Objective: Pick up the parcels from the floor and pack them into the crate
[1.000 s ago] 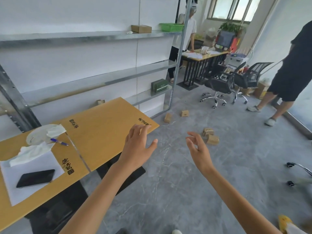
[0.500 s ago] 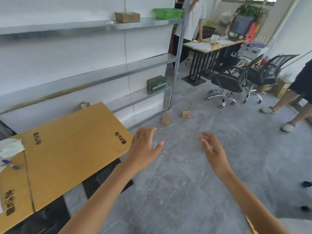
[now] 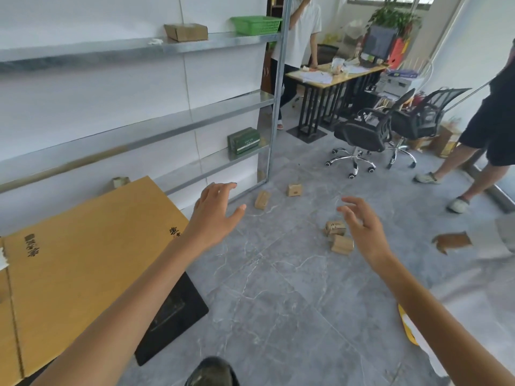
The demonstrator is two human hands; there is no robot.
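Several small brown cardboard parcels lie on the grey floor. One parcel (image 3: 262,199) and another parcel (image 3: 294,190) sit near the foot of the metal rack. A printed parcel (image 3: 334,227) and a plain one (image 3: 342,244) lie together just left of my right hand (image 3: 362,229). Both hands are stretched out in front of me, above the floor, fingers spread and holding nothing. My left hand (image 3: 216,214) hovers past the corner of the wooden table. No crate on the floor is visible.
A wooden table (image 3: 83,246) stands at my left, a metal rack (image 3: 274,112) behind it with a green basket (image 3: 256,25) and a cardboard box (image 3: 186,32) on top. Two office chairs (image 3: 362,135), a desk (image 3: 334,76) and two standing people are further back.
The view has swung right and forward; the table slid left out of view with its phone and tissues. The two nearer parcels are uncovered beside my right hand. Both hands stay open.
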